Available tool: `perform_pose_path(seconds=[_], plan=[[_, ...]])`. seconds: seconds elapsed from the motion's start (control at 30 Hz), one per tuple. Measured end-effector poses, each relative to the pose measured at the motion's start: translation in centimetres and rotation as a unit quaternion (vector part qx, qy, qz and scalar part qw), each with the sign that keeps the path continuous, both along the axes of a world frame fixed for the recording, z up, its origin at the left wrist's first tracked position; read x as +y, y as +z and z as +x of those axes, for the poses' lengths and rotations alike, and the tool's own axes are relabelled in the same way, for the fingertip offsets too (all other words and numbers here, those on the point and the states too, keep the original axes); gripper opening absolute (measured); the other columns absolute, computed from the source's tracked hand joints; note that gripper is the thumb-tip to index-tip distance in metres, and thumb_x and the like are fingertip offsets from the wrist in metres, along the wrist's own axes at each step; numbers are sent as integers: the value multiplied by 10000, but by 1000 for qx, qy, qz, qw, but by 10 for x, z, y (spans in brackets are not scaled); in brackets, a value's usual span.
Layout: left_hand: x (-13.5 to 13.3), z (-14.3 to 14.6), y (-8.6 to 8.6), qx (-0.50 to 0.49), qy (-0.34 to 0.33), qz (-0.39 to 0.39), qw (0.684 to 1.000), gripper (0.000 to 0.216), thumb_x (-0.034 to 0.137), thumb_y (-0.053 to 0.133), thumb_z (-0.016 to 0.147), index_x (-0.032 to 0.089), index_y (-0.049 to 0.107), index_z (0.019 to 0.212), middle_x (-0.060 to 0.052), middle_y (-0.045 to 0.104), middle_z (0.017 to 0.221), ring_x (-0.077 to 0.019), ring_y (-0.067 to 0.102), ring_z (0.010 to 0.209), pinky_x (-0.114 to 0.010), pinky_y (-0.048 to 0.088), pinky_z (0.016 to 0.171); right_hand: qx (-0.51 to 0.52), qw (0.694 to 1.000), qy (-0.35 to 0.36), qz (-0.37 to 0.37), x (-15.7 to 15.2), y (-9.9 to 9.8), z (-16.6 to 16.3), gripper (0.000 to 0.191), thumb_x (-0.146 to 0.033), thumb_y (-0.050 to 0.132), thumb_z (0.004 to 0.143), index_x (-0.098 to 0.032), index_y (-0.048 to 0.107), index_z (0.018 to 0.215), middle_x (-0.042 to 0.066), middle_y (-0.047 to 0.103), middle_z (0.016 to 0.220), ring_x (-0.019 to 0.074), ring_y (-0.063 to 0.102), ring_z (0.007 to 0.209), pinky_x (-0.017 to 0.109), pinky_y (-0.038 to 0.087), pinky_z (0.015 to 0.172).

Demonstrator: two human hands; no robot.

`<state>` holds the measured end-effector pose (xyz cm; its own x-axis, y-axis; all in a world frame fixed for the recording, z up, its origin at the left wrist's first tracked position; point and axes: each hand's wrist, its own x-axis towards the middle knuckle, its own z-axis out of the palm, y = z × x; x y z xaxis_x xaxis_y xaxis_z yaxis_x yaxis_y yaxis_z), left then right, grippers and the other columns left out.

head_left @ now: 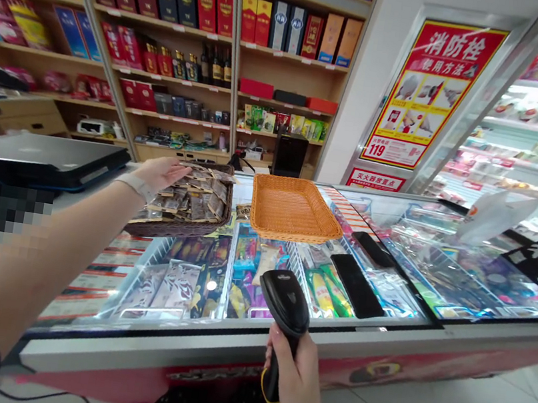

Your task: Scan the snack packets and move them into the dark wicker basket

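Note:
My left hand (165, 172) reaches into a dark wicker basket (179, 227) heaped with small brown snack packets (196, 197) on the freezer's glass lid. Its fingers curl down among the packets; whether they grip one is hidden. My right hand (295, 384) is closed round the handle of a black barcode scanner (284, 301), held upright at the freezer's front edge with its head facing the glass. An orange wicker basket (293, 208) sits to the right of the dark one with nothing in it.
The chest freezer (379, 342) has sliding glass lids over packaged frozen goods. A checkout terminal (53, 159) stands at the left. Shelves of boxed liquor (176, 12) fill the back wall. An open chiller (536, 134) and a red fire-hydrant poster (432, 91) are at the right.

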<state>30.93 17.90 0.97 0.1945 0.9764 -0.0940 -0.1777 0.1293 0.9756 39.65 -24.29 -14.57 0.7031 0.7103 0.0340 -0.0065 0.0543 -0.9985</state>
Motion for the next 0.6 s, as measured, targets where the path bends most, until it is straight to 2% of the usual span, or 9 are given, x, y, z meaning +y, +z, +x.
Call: perform_pose_path(seconds=[0.1, 0.2, 0.27, 0.37, 0.43, 0.53, 0.6], plan=[[-26, -8, -9, 1, -26, 82, 996, 58, 127, 654, 913, 167, 615, 898, -27, 715, 924, -216, 698, 1140, -417, 547, 1072, -6, 1000, 5, -2, 0, -1, 3, 462, -637, 615, 950, -189, 649, 843, -18, 573, 624, 166, 555, 566, 279, 464, 561], [-67, -4, -32, 66, -103, 220, 968, 179, 302, 729, 867, 158, 694, 965, -46, 737, 978, -220, 722, 958, -452, 546, 1037, -8, 1000, 0, -3, 1, -1, 3, 470, -652, 623, 937, -190, 662, 863, -8, 587, 646, 172, 553, 575, 282, 488, 555], [-95, 7, -56, 159, -168, 323, 918, 198, 354, 750, 830, 191, 735, 939, -73, 751, 975, -258, 714, 910, -477, 557, 987, -13, 1000, -11, 1, 2, 0, 3, 478, -666, 642, 915, -193, 674, 850, 11, 621, 665, 187, 579, 593, 281, 502, 541], [-126, 31, -98, 324, -251, 454, 791, 145, 285, 638, 882, 195, 750, 897, -126, 752, 1042, -294, 702, 977, -478, 516, 1037, -25, 999, -21, 3, 1, 2, 5, 480, -663, 647, 911, -190, 693, 842, 34, 661, 687, 205, 617, 621, 275, 507, 536], [-132, 48, -123, 396, -269, 496, 725, 206, 208, 548, 908, 160, 747, 933, -165, 729, 1110, -294, 696, 1032, -458, 500, 1057, -27, 999, -20, -6, -1, 3, 6, 471, -649, 647, 921, -187, 691, 840, 27, 649, 671, 196, 605, 605, 275, 503, 551], [-120, 73, -146, 465, -249, 523, 669, 286, 124, 467, 904, 112, 740, 990, -211, 695, 1160, -294, 675, 1088, -443, 502, 1045, -25, 999, -23, -8, -5, 3, 9, 459, -636, 652, 926, -186, 683, 842, 17, 631, 669, 182, 575, 596, 275, 498, 566], [-107, 86, -153, 479, -248, 539, 647, 288, 93, 472, 873, 115, 745, 962, -211, 714, 1062, -315, 646, 1121, -467, 488, 1051, -26, 999, -25, -4, -6, 5, 10, 458, -630, 646, 933, -182, 684, 848, 17, 627, 679, 182, 568, 614, 271, 494, 565]])
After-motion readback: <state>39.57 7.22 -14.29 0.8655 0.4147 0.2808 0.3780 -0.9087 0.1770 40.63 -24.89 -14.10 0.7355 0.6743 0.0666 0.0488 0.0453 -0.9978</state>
